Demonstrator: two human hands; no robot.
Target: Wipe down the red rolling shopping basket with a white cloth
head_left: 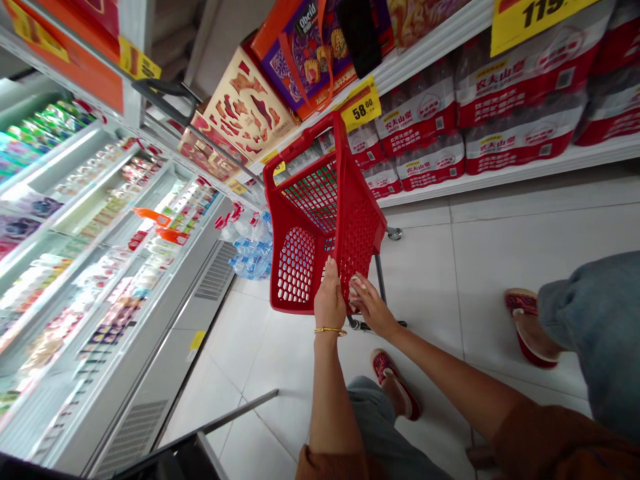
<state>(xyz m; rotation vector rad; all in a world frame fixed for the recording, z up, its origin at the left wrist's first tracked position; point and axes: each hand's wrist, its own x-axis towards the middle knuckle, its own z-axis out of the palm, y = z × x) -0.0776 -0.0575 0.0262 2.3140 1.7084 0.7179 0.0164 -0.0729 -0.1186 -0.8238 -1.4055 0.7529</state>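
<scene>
My left hand (pixel 330 293), with a gold bracelet (pixel 330 330) at the wrist, is stretched out flat with its fingers pointing away from me. Close at its right, my right hand (pixel 373 303) has its fingers curled over a small pale crumpled thing (pixel 353 293), perhaps a tissue; most of it is hidden. Both hands appear in front of a red plastic shopping basket cart (pixel 350 200) with a mesh body and a raised handle. Neither hand grips the handle. Inside the cart I see only its red walls and floor.
Shrink-wrapped bottle packs (pixel 425 160) line the low shelf at right, under boxed goods (pixel 310 53) and yellow price tags. A lit refrigerated case (pixel 100 253) runs along the left. Blue-wrapped bottles (pixel 253 250) stand behind the cart. A metal bar (pixel 240 410) juts in from below.
</scene>
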